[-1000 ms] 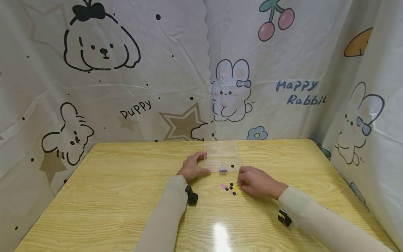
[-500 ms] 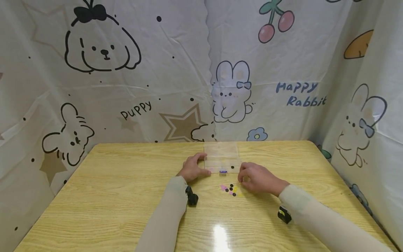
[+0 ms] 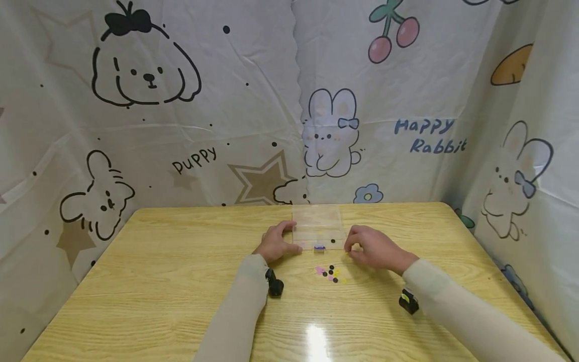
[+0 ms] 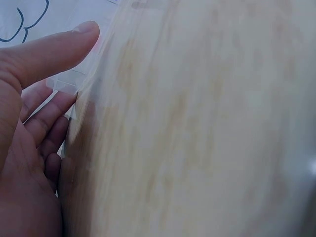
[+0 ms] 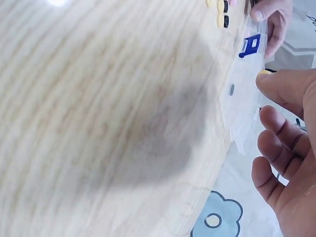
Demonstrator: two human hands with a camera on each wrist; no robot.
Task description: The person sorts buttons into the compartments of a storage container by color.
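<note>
A clear plastic box lies near the far edge of the table, its lid open to the back and a blue latch at its front. My left hand holds the box's left front corner, thumb along the front and fingers at the side. At the right front corner is my right hand, pinching a small yellow disc between thumb and index finger. One black disc shows within the box. In front of it lies a loose group of small black discs, with pink pieces and yellow ones.
The wood-grain table extends to both sides and toward me. A printed curtain hangs behind and on the sides. Small black cameras sit on both wrists.
My right hand has lifted from beside the loose discs and moved forward to the box's right front corner, carrying the yellow disc. The left hand stays at the box.
</note>
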